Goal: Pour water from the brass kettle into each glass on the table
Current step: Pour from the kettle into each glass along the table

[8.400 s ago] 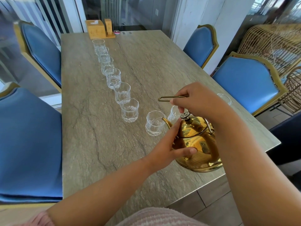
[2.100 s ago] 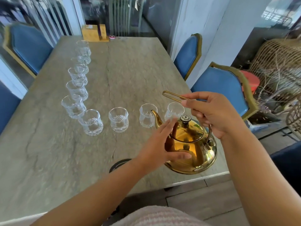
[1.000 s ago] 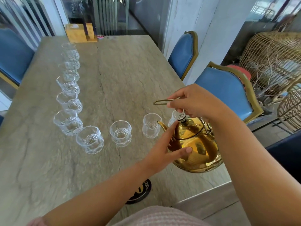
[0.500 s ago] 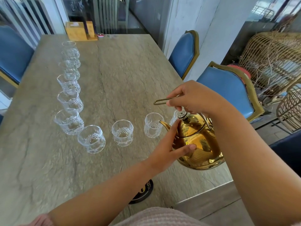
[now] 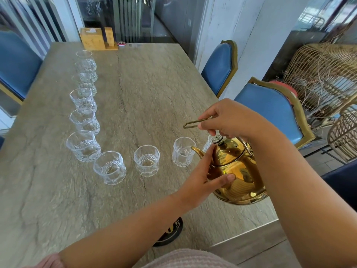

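Observation:
The shiny brass kettle (image 5: 238,175) is tilted to the left above the table's near right corner. My right hand (image 5: 229,118) is closed around its thin wire handle (image 5: 193,123). My left hand (image 5: 204,176) presses flat against the kettle's left side, just under the spout. The spout tip sits over the rim of a cut-glass tumbler (image 5: 182,154). Another glass (image 5: 209,145) is mostly hidden behind the kettle. Two more glasses (image 5: 147,160) (image 5: 109,167) stand to the left, and several others (image 5: 83,146) line up toward the far end.
The long stone-pattern table (image 5: 154,84) carries a wooden holder (image 5: 92,38) at its far end. Blue chairs (image 5: 270,109) stand along the right side and another (image 5: 13,62) at the far left. Wicker furniture (image 5: 324,74) fills the right background.
The kettle has tipped a little further left, bringing its spout over the nearest visible glass. My hands keep the same hold. The view has shifted slightly.

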`<state>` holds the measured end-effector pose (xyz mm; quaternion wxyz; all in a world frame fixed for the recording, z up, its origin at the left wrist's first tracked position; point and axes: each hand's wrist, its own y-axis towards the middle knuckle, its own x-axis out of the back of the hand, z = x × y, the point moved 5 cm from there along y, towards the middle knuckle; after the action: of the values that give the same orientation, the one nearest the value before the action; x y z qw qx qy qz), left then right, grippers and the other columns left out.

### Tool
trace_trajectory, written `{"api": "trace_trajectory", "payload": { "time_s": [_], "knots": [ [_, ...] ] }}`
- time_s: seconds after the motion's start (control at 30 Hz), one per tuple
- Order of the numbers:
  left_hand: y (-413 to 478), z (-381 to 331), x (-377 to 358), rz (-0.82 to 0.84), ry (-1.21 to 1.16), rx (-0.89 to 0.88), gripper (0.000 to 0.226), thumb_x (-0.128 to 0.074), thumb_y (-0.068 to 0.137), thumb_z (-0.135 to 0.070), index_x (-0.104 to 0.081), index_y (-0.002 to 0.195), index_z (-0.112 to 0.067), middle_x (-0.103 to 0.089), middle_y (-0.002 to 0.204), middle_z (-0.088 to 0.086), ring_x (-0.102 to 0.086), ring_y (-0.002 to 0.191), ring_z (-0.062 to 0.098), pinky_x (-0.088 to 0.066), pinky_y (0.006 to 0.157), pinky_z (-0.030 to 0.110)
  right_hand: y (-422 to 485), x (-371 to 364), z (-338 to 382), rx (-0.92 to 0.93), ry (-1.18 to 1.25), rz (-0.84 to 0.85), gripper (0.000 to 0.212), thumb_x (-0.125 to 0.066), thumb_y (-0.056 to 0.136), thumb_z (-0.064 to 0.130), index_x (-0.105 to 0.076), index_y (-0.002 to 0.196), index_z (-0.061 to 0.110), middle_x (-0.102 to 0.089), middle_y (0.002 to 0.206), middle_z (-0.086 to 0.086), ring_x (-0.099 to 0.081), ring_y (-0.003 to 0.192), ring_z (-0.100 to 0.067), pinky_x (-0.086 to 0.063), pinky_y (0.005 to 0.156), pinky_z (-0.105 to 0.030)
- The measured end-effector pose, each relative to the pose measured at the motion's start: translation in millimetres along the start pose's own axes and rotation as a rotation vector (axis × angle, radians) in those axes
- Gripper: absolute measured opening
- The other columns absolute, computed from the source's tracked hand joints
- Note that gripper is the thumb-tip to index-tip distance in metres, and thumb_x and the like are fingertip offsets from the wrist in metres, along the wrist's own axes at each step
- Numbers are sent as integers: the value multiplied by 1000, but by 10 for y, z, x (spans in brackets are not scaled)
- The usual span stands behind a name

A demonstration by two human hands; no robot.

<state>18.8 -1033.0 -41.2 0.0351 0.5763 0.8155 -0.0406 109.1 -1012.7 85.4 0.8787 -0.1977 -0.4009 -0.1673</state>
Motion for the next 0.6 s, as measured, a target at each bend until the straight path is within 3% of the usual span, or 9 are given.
{"api": "trace_trajectory", "payload": {
  "time_s": [0.2,0.33,0.6],
  "knots": [
    [-15,-69,-17,13,-15,-5,65,-58,90,-8,-21,118,-53,-44,117,-37,-47,103,-25,-39,81,0,17,-2,9,-7,-3,5,21,-64,87,21,-71,103,10,-61,59,0,-39,30,-3,-33,35,-11],
    [-12,-84,-17,20,-14,3,64,-57,90,-5,-24,116,-52,-52,105,-50,-49,103,-23,-39,81,1,21,0,12,-8,-6,0,20,-64,87,21,-72,101,10,-61,58,1,-39,30,-3,-33,35,-11],
    [-18,-97,-1,27,-28,9,63,-58,90,-8,-25,116,-54,-49,102,-54,-50,103,-23,-41,81,3,29,-13,34,-3,-19,-10,19,-64,86,22,-73,99,11,-62,57,4,-41,31,-2,-33,37,-11]
  ]
}}
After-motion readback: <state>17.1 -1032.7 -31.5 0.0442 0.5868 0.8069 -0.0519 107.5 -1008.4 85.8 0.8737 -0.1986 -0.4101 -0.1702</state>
